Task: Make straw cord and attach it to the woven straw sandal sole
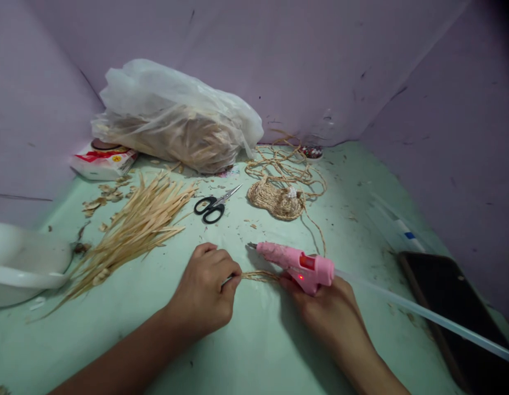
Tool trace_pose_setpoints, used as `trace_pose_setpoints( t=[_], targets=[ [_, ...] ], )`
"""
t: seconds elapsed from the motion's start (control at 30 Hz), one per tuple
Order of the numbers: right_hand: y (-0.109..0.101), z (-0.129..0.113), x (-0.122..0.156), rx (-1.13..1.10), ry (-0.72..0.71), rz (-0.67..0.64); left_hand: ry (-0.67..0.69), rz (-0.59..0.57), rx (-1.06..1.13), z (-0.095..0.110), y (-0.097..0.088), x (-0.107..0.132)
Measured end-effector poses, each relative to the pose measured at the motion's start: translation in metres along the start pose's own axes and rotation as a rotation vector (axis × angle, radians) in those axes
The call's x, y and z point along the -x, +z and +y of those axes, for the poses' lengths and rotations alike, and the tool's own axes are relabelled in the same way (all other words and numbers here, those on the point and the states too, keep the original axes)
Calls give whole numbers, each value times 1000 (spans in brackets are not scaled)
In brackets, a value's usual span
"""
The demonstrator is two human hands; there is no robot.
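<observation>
Between my hands a short length of twisted straw cord (pixel 258 275) is stretched. My left hand (pixel 209 285) is closed, pinching the cord's left end between thumb and fingers. My right hand (pixel 332 312) is wrapped round the handle of a pink glue gun (pixel 295 261); its fingertips meet the cord's right end. The gun's nozzle points left above the cord, a red light glows on its side, and a long clear glue stick (pixel 435 315) trails from its back. Beyond the gun lies a coiled straw-cord piece (pixel 276 199) with white beads on it.
Black-handled scissors (pixel 215 207) lie behind my left hand, beside a bundle of dry straw strips (pixel 135 225). A plastic bag (pixel 176 120) rests against the wall, near loose cord (pixel 285 164). A white container (pixel 20 269) stands left; a phone (pixel 456 312) lies right.
</observation>
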State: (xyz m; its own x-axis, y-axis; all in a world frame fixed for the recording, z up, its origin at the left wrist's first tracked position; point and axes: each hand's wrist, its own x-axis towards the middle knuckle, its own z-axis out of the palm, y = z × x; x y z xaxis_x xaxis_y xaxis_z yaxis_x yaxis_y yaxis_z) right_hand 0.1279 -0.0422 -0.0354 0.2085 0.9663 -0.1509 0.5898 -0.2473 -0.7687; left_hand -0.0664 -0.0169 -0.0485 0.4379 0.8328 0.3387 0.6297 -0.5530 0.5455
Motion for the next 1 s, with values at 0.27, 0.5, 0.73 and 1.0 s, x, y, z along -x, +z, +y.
trace_pose_setpoints(
  t=[0.27, 0.5, 0.73, 1.0],
  targets=[
    [-10, -4, 7, -155, 55, 0, -18, -26, -76, 3, 0, -1],
    [-31, 5, 18, -194, 13, -147, -2, -2, -79, 3, 1, -1],
    [-31, 15, 28, -152, 88, -154, -6, 9, -81, 3, 2, 0],
    [-27, 21, 30, -140, 141, -97, -6, 16, -64, 3, 3, 0]
  ],
)
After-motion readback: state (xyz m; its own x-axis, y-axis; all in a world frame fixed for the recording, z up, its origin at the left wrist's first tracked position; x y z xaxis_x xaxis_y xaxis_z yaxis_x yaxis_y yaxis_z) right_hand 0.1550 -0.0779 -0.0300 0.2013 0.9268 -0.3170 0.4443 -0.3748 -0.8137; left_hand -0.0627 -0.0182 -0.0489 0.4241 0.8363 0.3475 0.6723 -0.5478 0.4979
